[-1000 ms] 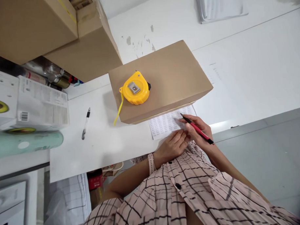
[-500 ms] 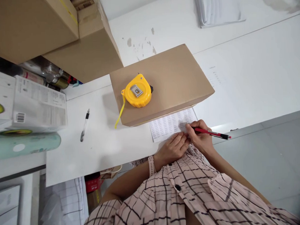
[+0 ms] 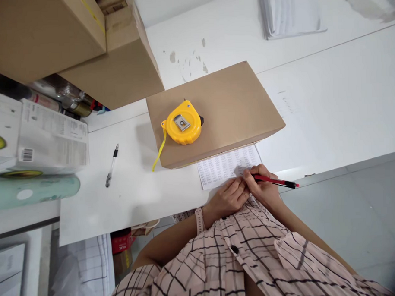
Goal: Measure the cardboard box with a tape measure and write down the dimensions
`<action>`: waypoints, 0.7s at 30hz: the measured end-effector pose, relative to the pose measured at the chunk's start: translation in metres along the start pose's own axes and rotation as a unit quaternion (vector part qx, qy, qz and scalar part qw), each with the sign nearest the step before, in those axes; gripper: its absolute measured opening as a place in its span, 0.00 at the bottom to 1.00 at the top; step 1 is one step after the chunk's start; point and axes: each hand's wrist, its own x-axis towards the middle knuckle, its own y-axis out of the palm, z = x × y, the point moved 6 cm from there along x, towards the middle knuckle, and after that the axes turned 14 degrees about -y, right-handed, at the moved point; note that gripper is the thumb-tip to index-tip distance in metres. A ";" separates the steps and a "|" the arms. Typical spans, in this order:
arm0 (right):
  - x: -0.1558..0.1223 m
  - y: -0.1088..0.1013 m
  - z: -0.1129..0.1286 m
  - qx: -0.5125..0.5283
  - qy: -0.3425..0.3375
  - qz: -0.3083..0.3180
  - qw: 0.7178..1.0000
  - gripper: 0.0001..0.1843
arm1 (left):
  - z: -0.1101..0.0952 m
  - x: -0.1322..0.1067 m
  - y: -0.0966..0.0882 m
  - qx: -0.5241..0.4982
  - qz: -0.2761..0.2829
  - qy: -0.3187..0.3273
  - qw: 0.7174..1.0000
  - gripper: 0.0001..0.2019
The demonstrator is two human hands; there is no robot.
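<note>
My right hand grips a red and black pen, its back end pointing right and its tip down at the sheet. Under the tip lies a white paper covered in rows of small handwriting. My left hand, with a pink watch strap at the wrist, lies flat on the near edge of the paper, its fingertips close to my right hand. A closed cardboard box stands just beyond and hides the paper's far part. On that box rests a yellow tape measure with a yellow strap.
A black and clear pen lies on the white table at left. Larger cardboard boxes, a white carton and a mint-green roll stand further left. Stacked white papers lie at the back.
My right hand and the red pen have shifted slightly left and down over the paper. My left hand stays almost in place, and the view has tilted a little.
</note>
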 end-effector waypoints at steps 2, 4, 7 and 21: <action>0.000 0.000 0.000 -0.008 0.002 -0.001 1.000 0.17 | 0.000 0.000 0.000 0.007 -0.004 0.000 1.000 0.18; -0.001 0.001 -0.001 -0.015 0.000 -0.003 1.000 0.17 | 0.000 0.000 -0.001 0.007 -0.013 -0.002 1.000 0.18; 0.000 0.002 -0.001 -0.015 -0.009 -0.003 1.000 0.17 | 0.000 0.000 0.000 -0.007 -0.006 -0.004 1.000 0.18; -0.003 0.003 -0.007 0.002 0.002 -0.009 1.000 0.16 | 0.001 0.000 -0.003 -0.003 -0.023 -0.013 1.000 0.18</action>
